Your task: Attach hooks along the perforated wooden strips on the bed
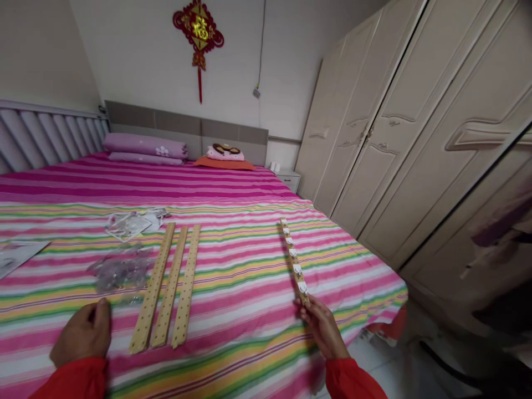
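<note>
While the left hand (83,334) sits with curled fingers at the near left, its palm hidden so that I cannot tell whether it holds anything, the right hand (324,324) grasps the near end of a narrow strip (295,261) lined with white hooks (297,269), pointing away over the striped sheet (236,299). Between the hands, three perforated strips (171,285) lie side by side. Left of them is clear plastic packaging (120,270); beyond it are more packets (133,223), then folded purple bedding (143,145) by the headboard (177,120).
</note>
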### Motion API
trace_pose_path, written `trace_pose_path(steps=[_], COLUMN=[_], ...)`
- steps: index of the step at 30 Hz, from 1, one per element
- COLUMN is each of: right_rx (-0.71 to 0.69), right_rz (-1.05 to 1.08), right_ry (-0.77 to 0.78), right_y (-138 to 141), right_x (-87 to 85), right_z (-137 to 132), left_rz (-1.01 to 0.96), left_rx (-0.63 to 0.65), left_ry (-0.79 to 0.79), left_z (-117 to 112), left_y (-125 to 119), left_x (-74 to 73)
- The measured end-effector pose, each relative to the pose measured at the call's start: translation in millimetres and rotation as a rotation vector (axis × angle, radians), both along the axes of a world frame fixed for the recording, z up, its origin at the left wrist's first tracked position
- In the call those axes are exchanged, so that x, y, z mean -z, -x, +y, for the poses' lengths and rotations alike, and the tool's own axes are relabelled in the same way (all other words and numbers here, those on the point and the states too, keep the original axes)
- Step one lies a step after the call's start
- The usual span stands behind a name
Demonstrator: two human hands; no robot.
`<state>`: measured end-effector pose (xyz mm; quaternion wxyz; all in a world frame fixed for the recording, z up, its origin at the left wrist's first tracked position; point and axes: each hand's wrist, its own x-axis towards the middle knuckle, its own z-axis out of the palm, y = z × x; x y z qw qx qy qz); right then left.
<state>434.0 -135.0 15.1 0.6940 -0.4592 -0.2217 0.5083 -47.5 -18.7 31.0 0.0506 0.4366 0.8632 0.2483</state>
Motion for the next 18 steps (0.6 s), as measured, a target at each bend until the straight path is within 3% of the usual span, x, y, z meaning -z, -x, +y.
trace_pose_path(steps=[5,12,16,18], right_rx=[0.029,0.156,0.302,0.208], right_rz=[-0.002,0.079,0.133,0.103], right_ry=[0.006,0.054,0.096,0.109], right_y=[-9,4,37,67], right_x=[7.8,19.6,29.4,31.0], right_z=[3,-6,-16,-19], left_rz=[0.008,-0.03,-0.031,-0.034], left_rx=[-0.008,0.041,0.044,0.055], left_ry=[-0.055,-0.178,-0.201,-0.225], left_z=[1,-9,-9,-9], left_y=[2,-5,-4,-4], left_x=[6.9,6.6,9.0,10.4])
